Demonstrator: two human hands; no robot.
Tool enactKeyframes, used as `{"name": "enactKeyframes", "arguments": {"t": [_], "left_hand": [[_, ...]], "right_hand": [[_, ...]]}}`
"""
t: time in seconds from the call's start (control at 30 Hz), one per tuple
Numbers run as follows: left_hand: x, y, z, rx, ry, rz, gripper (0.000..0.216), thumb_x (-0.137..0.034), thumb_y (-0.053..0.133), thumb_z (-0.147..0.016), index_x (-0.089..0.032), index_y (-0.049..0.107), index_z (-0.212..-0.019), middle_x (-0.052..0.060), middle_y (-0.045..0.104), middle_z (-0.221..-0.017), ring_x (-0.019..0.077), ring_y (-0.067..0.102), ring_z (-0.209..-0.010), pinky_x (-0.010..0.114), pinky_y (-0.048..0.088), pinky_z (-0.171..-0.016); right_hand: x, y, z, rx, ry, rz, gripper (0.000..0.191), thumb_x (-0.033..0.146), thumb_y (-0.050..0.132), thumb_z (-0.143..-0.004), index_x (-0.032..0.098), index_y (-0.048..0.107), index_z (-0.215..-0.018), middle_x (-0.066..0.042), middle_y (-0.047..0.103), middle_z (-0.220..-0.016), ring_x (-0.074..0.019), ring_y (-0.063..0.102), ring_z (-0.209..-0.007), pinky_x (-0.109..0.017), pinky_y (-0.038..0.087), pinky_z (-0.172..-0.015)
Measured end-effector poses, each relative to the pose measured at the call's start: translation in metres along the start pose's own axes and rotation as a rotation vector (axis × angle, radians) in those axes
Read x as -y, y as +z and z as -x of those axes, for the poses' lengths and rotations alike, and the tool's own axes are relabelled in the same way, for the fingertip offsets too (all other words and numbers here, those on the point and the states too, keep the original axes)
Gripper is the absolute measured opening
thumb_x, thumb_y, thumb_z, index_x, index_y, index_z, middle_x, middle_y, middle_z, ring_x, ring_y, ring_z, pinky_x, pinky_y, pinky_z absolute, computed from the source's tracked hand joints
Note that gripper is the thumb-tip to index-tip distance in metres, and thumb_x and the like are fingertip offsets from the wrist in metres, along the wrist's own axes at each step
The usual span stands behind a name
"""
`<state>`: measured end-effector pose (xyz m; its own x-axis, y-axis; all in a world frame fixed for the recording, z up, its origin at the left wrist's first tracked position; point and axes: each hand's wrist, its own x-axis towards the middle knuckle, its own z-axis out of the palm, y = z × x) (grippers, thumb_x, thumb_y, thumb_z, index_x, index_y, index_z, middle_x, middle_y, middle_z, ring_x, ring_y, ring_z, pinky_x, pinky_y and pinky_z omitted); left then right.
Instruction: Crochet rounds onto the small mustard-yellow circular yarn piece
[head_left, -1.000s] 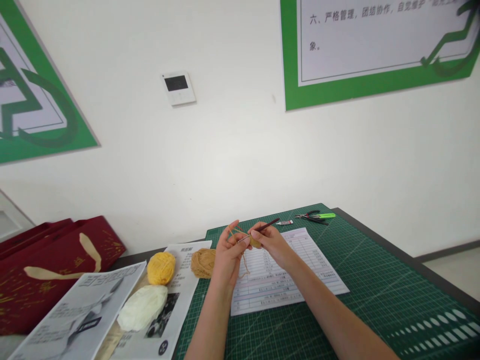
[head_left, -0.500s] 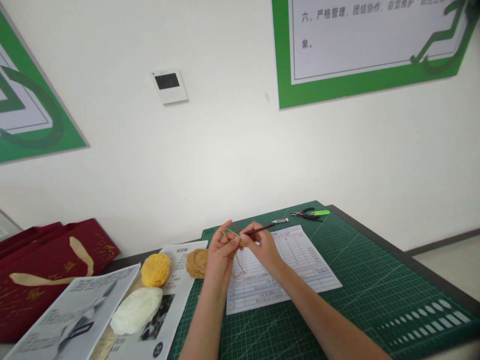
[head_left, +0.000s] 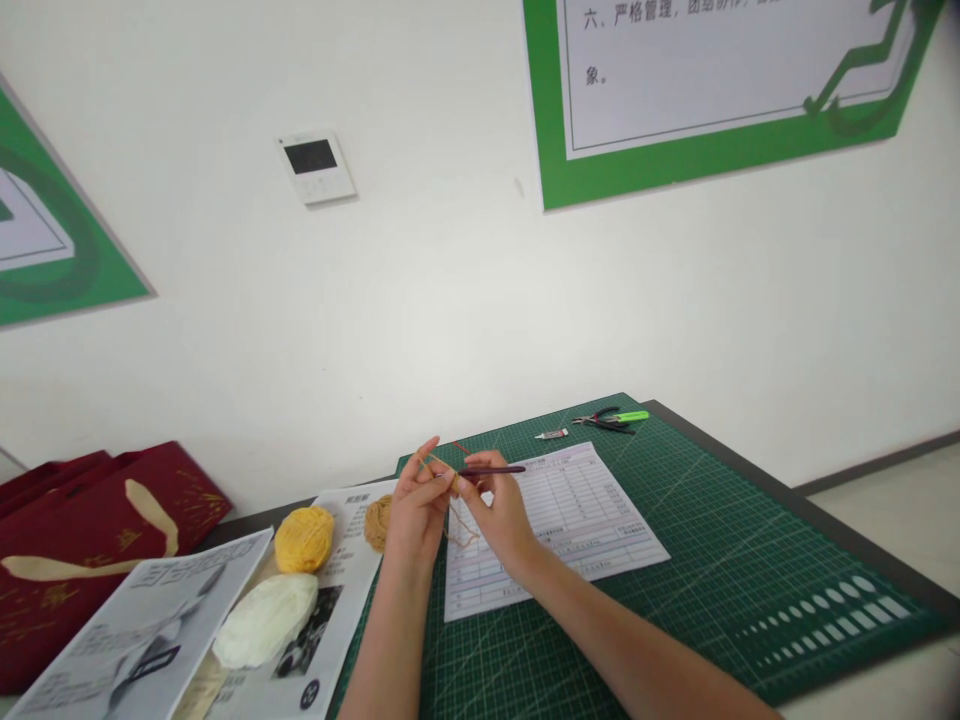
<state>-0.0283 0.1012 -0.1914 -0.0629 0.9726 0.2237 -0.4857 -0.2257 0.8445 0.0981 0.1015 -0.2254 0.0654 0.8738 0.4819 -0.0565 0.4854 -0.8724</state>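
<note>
My left hand [head_left: 415, 515] pinches a small tan piece of yarn work [head_left: 454, 482], with a strand of yarn running over its raised index finger. Closed around a dark red crochet hook [head_left: 506, 470] is my right hand [head_left: 501, 515], its thumb and fingers meeting the left fingertips at the yarn. The hook lies nearly level and its tip is hidden among the fingers. A loose tan strand [head_left: 465, 537] hangs beneath the hands over a printed sheet [head_left: 600, 520]. Partly behind my left hand rests a brown ball of yarn [head_left: 376, 524].
A yellow yarn ball [head_left: 304, 538] and a white one [head_left: 266, 622] lie on printed papers [head_left: 352, 580] to the left, near dark red bags [head_left: 97, 520]. Pliers [head_left: 598, 417], a green-handled tool [head_left: 632, 416] and a small tube [head_left: 553, 434] sit at the green mat's [head_left: 675, 610] far edge.
The hook has swung from an upward slant to nearly level. My right hand has turned slightly with it, and the brown ball is more covered. The whole view has shifted a little.
</note>
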Motion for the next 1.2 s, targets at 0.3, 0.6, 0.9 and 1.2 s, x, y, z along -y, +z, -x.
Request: {"name": "enactKeyframes", "arguments": {"t": [0.3, 0.6, 0.9, 1.2], "left_hand": [[0.0, -0.027, -0.019, -0.224, -0.034, 0.064, 0.026, -0.028, 0.065, -0.096, -0.016, 0.064, -0.119, 0.006, 0.068, -0.105, 0.0161, 0.067, -0.077, 0.031, 0.059, -0.063], [0.001, -0.024, -0.021, -0.248, -0.112, 0.091, 0.024, -0.027, 0.065, -0.096, -0.015, 0.064, -0.117, 0.006, 0.068, -0.104, 0.016, 0.067, -0.076, 0.031, 0.058, -0.063], [0.006, -0.021, -0.022, -0.266, -0.133, 0.073, 0.023, -0.027, 0.064, -0.096, -0.015, 0.065, -0.116, 0.005, 0.068, -0.101, 0.0148, 0.066, -0.073, 0.029, 0.057, -0.06], [0.008, -0.021, -0.021, -0.243, -0.133, 0.057, 0.023, -0.027, 0.064, -0.096, -0.015, 0.065, -0.116, 0.005, 0.068, -0.102, 0.0149, 0.066, -0.073, 0.029, 0.057, -0.06]], "right_hand": [[-0.003, -0.139, -0.06, -0.105, 0.378, 0.067, 0.03, 0.035, 0.062, -0.098, 0.017, 0.063, -0.122, -0.009, 0.068, -0.12, -0.0216, 0.069, -0.099, -0.042, 0.06, -0.085], [-0.002, -0.2, -0.046, -0.079, 0.624, 0.207, 0.03, 0.034, 0.062, -0.098, 0.019, 0.063, -0.125, -0.01, 0.065, -0.127, -0.0224, 0.068, -0.104, -0.043, 0.059, -0.087], [-0.019, -0.202, -0.053, -0.043, 0.804, 0.259, 0.031, 0.035, 0.062, -0.098, 0.019, 0.062, -0.125, -0.01, 0.065, -0.128, -0.0231, 0.067, -0.105, -0.044, 0.059, -0.089], [-0.018, -0.187, -0.053, 0.058, 0.832, 0.306, 0.032, 0.036, 0.062, -0.098, 0.018, 0.062, -0.125, -0.011, 0.065, -0.128, -0.0235, 0.067, -0.106, -0.045, 0.058, -0.089]]}}
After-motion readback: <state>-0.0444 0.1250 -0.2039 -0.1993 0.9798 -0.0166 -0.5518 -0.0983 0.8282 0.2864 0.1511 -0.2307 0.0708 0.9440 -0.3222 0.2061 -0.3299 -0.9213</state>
